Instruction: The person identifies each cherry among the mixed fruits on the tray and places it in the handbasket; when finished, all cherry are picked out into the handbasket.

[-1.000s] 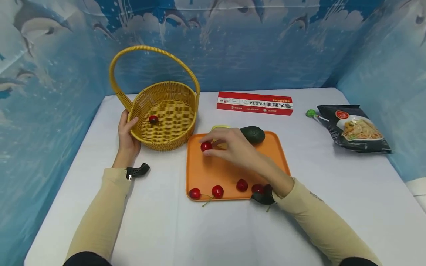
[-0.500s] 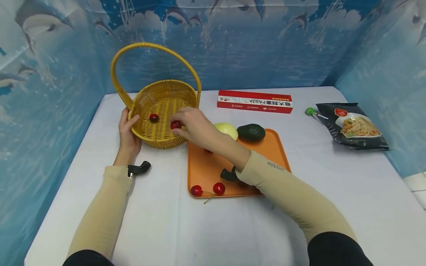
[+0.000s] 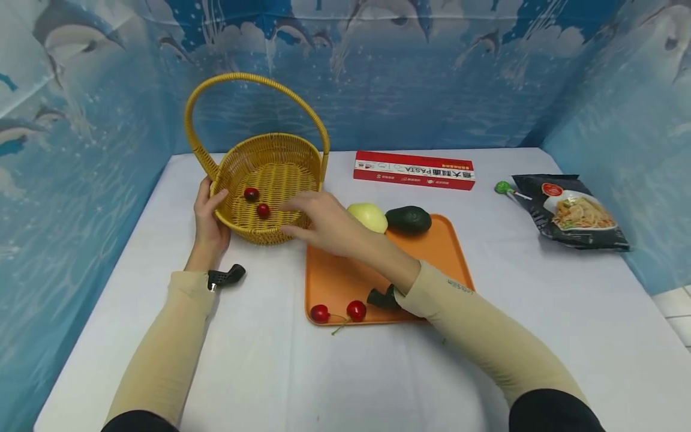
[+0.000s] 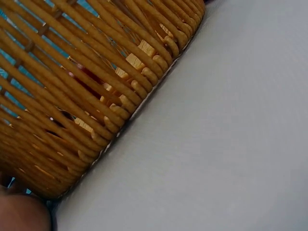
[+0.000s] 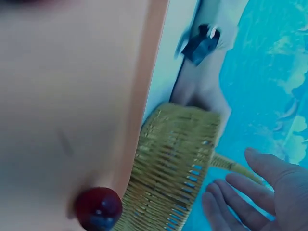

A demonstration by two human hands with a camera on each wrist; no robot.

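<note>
Grips basket [image 3: 294, 180] by left side with left hand [image 3: 210, 225]; spreads empty right hand [image 3: 329, 225] over right rim. Has two cherries [image 3: 356, 311] by near left corner of tray [image 3: 335, 276]; nearward of both, closer to right hand.

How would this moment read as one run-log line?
left hand: grips basket | right hand: holds nothing, near basket | cherries: two visible in basket, others on tray
</note>
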